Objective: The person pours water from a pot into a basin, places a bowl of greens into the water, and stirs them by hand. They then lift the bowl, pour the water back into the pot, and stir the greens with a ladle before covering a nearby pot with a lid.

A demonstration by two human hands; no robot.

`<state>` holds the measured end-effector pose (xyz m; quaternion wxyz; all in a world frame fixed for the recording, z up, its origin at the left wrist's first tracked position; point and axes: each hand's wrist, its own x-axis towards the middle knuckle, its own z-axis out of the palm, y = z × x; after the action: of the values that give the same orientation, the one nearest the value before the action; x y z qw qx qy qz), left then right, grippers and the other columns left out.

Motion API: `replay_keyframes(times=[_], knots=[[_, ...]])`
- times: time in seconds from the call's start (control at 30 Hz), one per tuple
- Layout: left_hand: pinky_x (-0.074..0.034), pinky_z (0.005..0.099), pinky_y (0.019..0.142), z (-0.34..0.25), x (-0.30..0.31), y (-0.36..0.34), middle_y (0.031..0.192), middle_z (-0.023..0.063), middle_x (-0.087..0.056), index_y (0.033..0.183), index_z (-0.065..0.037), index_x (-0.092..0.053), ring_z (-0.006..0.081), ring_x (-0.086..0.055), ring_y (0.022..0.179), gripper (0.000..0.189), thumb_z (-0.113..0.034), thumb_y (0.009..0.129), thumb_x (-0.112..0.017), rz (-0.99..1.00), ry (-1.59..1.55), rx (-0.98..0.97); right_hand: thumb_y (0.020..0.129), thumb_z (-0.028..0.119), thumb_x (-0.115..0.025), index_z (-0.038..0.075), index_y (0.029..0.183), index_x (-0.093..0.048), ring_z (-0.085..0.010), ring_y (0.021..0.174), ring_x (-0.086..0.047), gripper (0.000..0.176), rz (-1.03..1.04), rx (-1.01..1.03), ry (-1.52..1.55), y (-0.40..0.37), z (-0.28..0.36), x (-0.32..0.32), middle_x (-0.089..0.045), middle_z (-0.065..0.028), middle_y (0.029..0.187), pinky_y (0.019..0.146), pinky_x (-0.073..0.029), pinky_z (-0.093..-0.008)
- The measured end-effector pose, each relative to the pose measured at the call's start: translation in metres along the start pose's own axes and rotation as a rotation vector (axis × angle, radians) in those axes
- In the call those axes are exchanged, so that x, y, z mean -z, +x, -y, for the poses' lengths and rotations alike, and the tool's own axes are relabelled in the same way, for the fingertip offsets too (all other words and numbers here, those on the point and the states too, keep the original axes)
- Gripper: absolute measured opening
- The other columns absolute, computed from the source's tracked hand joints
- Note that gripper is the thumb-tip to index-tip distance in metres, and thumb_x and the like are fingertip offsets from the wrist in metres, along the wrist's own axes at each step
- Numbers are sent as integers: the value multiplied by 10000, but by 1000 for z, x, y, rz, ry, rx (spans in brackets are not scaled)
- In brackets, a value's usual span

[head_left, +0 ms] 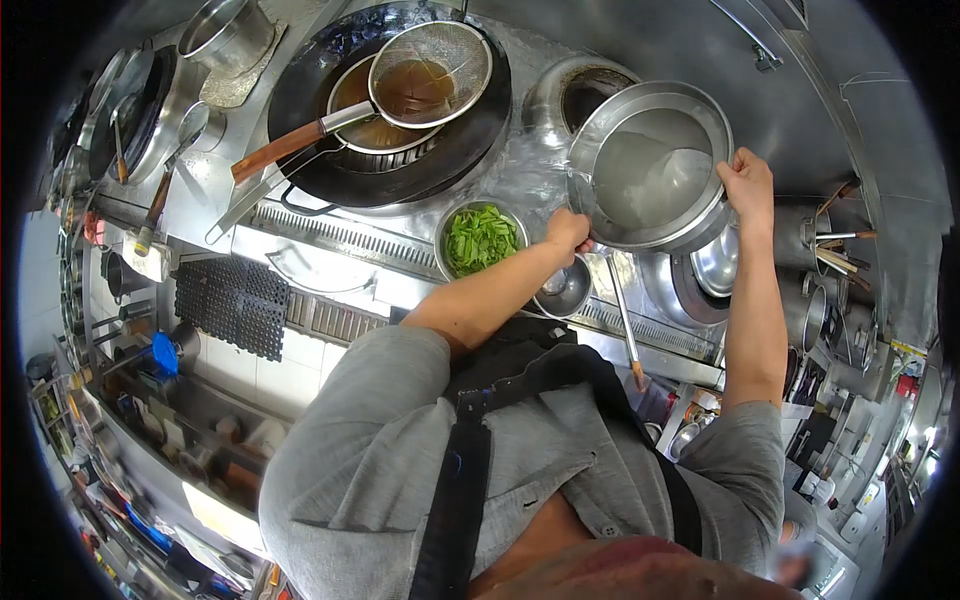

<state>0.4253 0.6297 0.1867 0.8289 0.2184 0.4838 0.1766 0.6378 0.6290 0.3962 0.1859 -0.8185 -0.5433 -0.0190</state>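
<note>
Both hands are closed, and the large metal basin (695, 110) is between them. The right hand (748, 185) grips its rim on the right side. The left hand (568, 230) has its fingers curled at the near left edge and seems to grip there; whether it holds also some small tool, I cannot tell. Inside the basin, a greyish, cloudy content (640, 185) is seen, probably liquid. If the basin is fully lifted, it is not clear.

To the left of the left grip, the green leaves (482, 240) are already cut and lie in a metal bowl (439, 240); none of them is visible in the basin. Just below this same grip is a small metal bowl (575, 298), and beside it a long utensil (625, 320) with wooden end, which no hand holds.

Farther to the left and forward, the strainer (470, 60) lies above the wok (482, 150), partly over a container with brown liquid (375, 133).
</note>
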Motion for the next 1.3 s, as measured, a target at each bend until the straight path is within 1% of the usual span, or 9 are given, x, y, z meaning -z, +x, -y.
replay_keyframes(times=[0.13, 0.3, 0.37, 0.43, 0.53, 0.57, 0.63, 0.77, 1.3], knots=[[-371, 329, 340, 1, -1, -5, 592, 154, -551, 862, 80, -530, 214, -534, 428, 144, -15, 754, -518, -45, 3, -56, 654, 170, -627, 34, 573, -380, -142, 488, -404, 293, -6, -38, 23, -6, -20, 5, -395, -61, 482, 485, -353, -338], [-417, 361, 369, -20, 9, 33, 725, 196, -603, 879, 72, -558, 222, -550, 433, 243, -72, 684, -586, -295, 544, -567, 685, 110, -613, 61, 564, -413, -119, 401, -390, 239, -71, -427, 510, -42, -56, 17, -435, -14, 491, 378, -324, -295], [-497, 378, 499, -73, -6, -3, 790, 227, -634, 842, 77, -593, 281, -627, 560, 265, -83, 633, -617, -272, 654, -612, 706, 79, -599, 64, 595, -456, -93, 374, -380, 182, -240, -507, 715, -74, -72, 13, -440, -1, 498, 320, -286, -254], [-518, 362, 647, -124, -40, -5, 826, 241, -641, 800, 79, -614, 320, -654, 723, 276, -85, 579, -642, 135, 534, -227, 737, 71, -563, 74, 646, -517, -69, 364, -372, 101, -470, -604, 891, -134, -103, -5, -428, 23, 500, 339, -279, -234], [-467, 333, 483, -141, -74, -41, 716, 167, -627, 864, 97, -585, 209, -603, 574, 341, -27, 552, -648, 128, 883, -353, 734, 71, -573, 65, 698, -555, -64, 428, -420, 41, -610, -763, 1048, -170, -105, -18, -490, 16, 575, 360, -298, -223], [-474, 324, 516, -127, -71, -3, 748, 174, -634, 937, 107, -588, 203, -613, 625, 407, -31, 559, -643, 2, 989, -573, 735, 85, -577, 64, 742, -571, -70, 504, -463, 23, -587, -821, 1041, -177, -103, -21, -524, 17, 649, 401, -324, -211], [-452, 313, 492, -148, -67, -50, 725, 155, -622, 957, 98, -585, 191, -595, 601, 405, -60, 586, -626, 53, 894, -548, 704, 124, -612, 115, 643, -525, -73, 423, -351, 107, -560, -902, 997, -174, -78, -25, -453, 31, 593, 385, -288, -216], [-274, 277, 353, -154, -52, -42, 532, 58, -473, 661, -8, -494, 131, -419, 416, 100, -14, 604, -576, -8, 822, -573, 713, 93, -627, 37, 626, -512, -98, 349, -376, 154, -497, -782, 1266, -175, -86, -57, -435, -18, 479, 340, -313, -246], [-360, 264, 386, -80, 19, -45, 649, 90, -536, 807, 33, -519, 144, -494, 499, 119, -41, 722, -558, 98, 500, -257, 729, 70, -596, 78, 585, -444, -84, 324, -343, 210, -299, -672, 874, -148, -51, 3, -418, 1, 466, 308, -272, -252]])
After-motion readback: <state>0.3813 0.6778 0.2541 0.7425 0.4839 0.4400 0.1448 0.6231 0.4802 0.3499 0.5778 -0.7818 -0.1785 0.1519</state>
